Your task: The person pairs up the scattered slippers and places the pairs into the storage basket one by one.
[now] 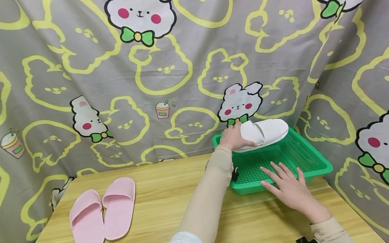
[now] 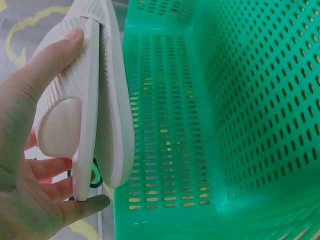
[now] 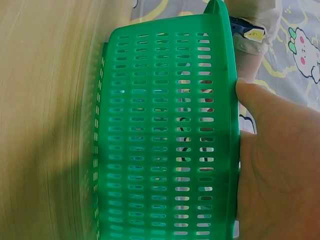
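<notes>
My left hand (image 1: 232,137) grips a pair of white slippers (image 1: 274,129) over the far side of a green plastic basket (image 1: 316,171). In the left wrist view the thumb lies along one ribbed slipper (image 2: 89,95) and the fingers are curled round its other side; both slippers are pressed together beside the perforated basket floor (image 2: 167,150). My right hand (image 1: 290,191) rests on the basket's near rim with its fingers spread and fairly straight, reaching inward. From the right wrist, the thumb shows at the rim beside the slotted wall (image 3: 160,125).
Two pink slippers (image 1: 120,207) lie side by side, soles down, on the left part of the wooden table (image 1: 159,200). A grey curtain (image 1: 184,72) with cartoon prints hangs behind the table and along its right side, close to the basket.
</notes>
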`<state>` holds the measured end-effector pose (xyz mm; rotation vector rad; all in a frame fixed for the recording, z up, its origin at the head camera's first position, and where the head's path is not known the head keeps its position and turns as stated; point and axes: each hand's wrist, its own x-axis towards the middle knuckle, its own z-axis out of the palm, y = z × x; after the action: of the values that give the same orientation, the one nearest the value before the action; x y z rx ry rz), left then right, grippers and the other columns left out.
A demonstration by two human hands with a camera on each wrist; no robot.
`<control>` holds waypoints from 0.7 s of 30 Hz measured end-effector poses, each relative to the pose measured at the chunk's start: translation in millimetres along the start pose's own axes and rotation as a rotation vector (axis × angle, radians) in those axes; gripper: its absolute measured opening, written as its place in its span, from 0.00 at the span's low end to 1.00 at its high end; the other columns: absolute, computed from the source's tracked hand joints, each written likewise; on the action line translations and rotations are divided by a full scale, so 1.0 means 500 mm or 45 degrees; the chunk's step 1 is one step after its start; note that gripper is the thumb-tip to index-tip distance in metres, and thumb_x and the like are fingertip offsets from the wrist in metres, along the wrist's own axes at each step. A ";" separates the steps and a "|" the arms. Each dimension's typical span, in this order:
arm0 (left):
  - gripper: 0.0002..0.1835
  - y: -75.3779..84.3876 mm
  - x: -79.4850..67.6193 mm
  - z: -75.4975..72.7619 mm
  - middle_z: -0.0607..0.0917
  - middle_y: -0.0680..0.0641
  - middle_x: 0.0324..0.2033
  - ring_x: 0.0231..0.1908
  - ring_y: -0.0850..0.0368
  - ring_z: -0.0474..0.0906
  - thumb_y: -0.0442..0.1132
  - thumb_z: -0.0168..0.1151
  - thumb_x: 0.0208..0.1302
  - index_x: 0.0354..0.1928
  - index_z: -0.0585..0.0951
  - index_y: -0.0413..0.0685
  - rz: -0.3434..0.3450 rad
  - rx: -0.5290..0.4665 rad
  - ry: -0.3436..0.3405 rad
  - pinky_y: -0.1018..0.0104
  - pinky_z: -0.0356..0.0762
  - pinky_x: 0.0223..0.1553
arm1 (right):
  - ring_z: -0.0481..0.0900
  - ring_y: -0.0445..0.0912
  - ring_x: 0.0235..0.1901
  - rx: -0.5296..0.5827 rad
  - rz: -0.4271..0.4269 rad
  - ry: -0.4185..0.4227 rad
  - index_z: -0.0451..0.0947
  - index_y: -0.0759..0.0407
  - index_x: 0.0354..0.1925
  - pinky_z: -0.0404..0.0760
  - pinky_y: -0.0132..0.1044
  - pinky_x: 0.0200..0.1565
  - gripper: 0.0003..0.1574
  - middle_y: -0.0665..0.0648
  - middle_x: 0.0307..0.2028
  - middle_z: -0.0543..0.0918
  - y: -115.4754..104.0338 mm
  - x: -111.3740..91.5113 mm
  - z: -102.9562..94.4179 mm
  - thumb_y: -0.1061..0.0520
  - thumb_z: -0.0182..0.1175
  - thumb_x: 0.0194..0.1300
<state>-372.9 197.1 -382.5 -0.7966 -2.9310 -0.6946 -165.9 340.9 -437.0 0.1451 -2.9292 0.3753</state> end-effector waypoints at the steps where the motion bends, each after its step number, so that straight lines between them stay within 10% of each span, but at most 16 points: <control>1: 0.56 0.000 0.000 0.001 0.73 0.46 0.64 0.60 0.49 0.74 0.74 0.69 0.42 0.72 0.61 0.58 -0.002 -0.003 0.000 0.56 0.77 0.57 | 0.51 0.66 0.72 0.001 0.000 0.000 0.63 0.43 0.71 0.40 0.77 0.62 0.39 0.64 0.74 0.58 -0.001 0.000 0.000 0.29 0.46 0.69; 21: 0.59 -0.018 -0.001 0.048 0.71 0.47 0.65 0.62 0.48 0.72 0.74 0.69 0.41 0.74 0.57 0.61 -0.083 0.012 -0.007 0.56 0.76 0.59 | 0.51 0.65 0.72 -0.003 -0.016 0.016 0.64 0.42 0.71 0.40 0.76 0.63 0.38 0.63 0.74 0.59 -0.006 0.007 0.009 0.29 0.46 0.69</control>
<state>-374.8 200.2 -407.7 -0.7058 -2.9748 -0.6833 -169.6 336.4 -440.1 0.1600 -2.9152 0.3698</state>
